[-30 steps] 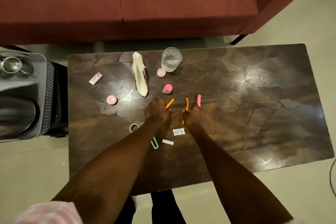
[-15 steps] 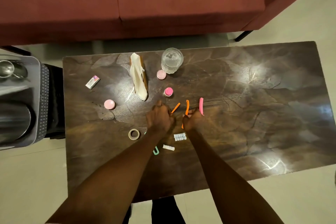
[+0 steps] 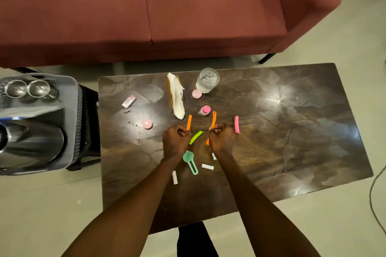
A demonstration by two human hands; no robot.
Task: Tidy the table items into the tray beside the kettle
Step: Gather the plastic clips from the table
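Two hands are working mid-table on the dark marbled table. The left hand is curled around a short orange plastic clip that pokes out toward 12 o'clock, and the right hand pinches a second, longer orange clip, its lower end showing under the fist. A lime green clip lies between the two hands, and a pink clip sits just off the right hand at 3 o'clock. At 6 o'clock from the left hand there's a mint green plastic scoop, touching nothing. Over at 9 o'clock, off the table edge, the grey plastic tray holds the shiny steel kettle and two steel cups. A clear drinking glass stands at 12 o'clock.
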